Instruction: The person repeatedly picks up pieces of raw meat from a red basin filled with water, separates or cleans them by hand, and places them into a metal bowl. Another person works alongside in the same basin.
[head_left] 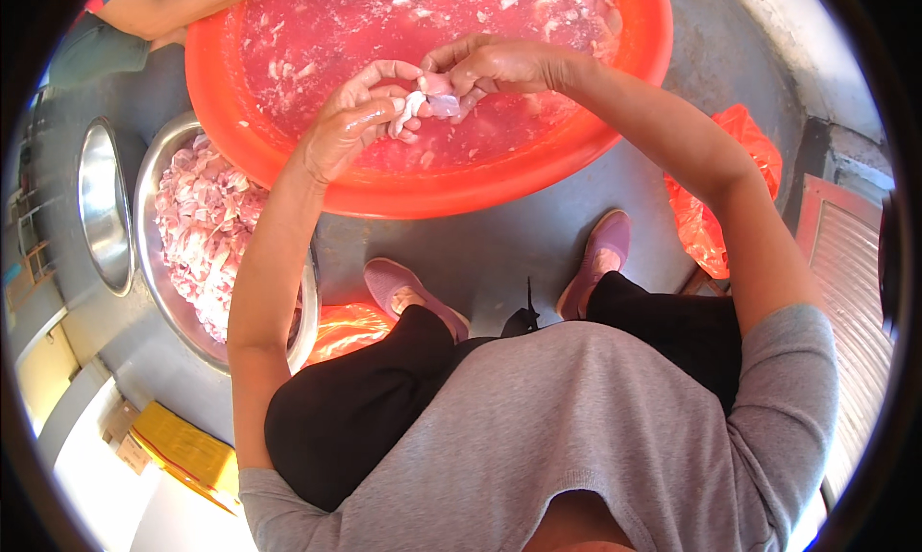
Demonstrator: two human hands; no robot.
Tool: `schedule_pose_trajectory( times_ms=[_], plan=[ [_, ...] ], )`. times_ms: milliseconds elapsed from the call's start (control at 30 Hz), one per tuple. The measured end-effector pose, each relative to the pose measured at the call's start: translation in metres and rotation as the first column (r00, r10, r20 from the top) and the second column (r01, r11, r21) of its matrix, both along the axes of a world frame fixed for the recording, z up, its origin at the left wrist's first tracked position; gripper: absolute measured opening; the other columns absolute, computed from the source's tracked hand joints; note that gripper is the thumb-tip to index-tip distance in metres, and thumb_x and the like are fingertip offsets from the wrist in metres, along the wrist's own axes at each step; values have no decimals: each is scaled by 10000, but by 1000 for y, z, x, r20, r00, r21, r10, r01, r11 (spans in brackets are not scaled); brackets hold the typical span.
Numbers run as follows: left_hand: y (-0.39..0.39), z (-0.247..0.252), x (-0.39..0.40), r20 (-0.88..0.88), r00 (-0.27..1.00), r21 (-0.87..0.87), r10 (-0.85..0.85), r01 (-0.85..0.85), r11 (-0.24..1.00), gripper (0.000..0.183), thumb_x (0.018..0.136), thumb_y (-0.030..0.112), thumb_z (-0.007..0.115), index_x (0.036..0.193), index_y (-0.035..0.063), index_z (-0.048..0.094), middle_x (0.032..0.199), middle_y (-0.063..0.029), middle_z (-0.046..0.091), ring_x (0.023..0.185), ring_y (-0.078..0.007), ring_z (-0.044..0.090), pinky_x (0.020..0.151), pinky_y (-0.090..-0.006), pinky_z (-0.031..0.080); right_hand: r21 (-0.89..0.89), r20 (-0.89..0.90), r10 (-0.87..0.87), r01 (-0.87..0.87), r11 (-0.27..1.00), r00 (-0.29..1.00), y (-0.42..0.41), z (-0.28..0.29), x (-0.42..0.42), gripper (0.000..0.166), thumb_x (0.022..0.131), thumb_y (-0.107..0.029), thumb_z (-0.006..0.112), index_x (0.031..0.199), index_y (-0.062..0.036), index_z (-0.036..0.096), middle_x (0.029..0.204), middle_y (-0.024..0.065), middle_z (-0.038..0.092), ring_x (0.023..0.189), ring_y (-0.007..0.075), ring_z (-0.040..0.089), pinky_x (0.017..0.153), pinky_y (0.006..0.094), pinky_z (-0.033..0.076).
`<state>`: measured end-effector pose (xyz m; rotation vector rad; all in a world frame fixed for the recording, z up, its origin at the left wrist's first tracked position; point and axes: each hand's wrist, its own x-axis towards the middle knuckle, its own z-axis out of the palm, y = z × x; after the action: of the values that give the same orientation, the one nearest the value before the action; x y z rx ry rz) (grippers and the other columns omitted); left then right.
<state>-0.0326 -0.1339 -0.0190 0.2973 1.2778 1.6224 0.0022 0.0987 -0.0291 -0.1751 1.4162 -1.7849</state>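
Note:
Both of my hands are raised over a large red plastic tub (432,200) of cloudy pinkish water with pale scraps floating in it. My left hand (360,116) pinches the whitish end of a small piece of raw meat (436,85). On the other side, my right hand (493,65) grips the same piece with bent fingers. The piece is pink above, with a pale, glossy flap below. What kind of meat it is, I cannot tell. To the left, a steel basin (148,242) holds a heap of similar raw pieces (209,242).
Another person's arm (180,8) reaches to the tub's far left. A second steel basin (104,206) stands at far left. Red plastic bags (720,192) lie at right, another red bag (353,325) by my foot. A yellow packet (184,447) lies lower left, a ribbed panel (843,278) at right.

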Motion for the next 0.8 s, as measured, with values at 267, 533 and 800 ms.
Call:
schedule_pose_trajectory(
  times_ms=[267,533,800],
  plan=[
    [10,4,8,-105,995,-156,-6,-10,988,318,884,122,590,1161,26,468,972,-112,613,885,-195,640,800,-357,538,230,-31,-51,57,971,998,-6,-11,3,335,827,-376,655,946,-63,633,875,36,611,849,140,577,722,314,513],
    [1,-6,3,-71,997,-233,-26,9,973,221,877,198,623,1014,32,573,871,-35,599,754,-126,584,725,-282,495,162,-48,-141,147,976,989,-3,5,-2,228,855,-305,659,808,-88,609,725,-35,565,659,58,531,600,225,455],
    [-2,-3,3,60,996,-35,60,-58,998,156,885,168,595,998,65,565,893,-41,612,799,-128,592,818,-317,501,77,-8,-174,174,982,985,-2,11,-8,187,888,-259,622,954,-84,615,782,-32,598,684,44,565,581,186,442]
  ],
)
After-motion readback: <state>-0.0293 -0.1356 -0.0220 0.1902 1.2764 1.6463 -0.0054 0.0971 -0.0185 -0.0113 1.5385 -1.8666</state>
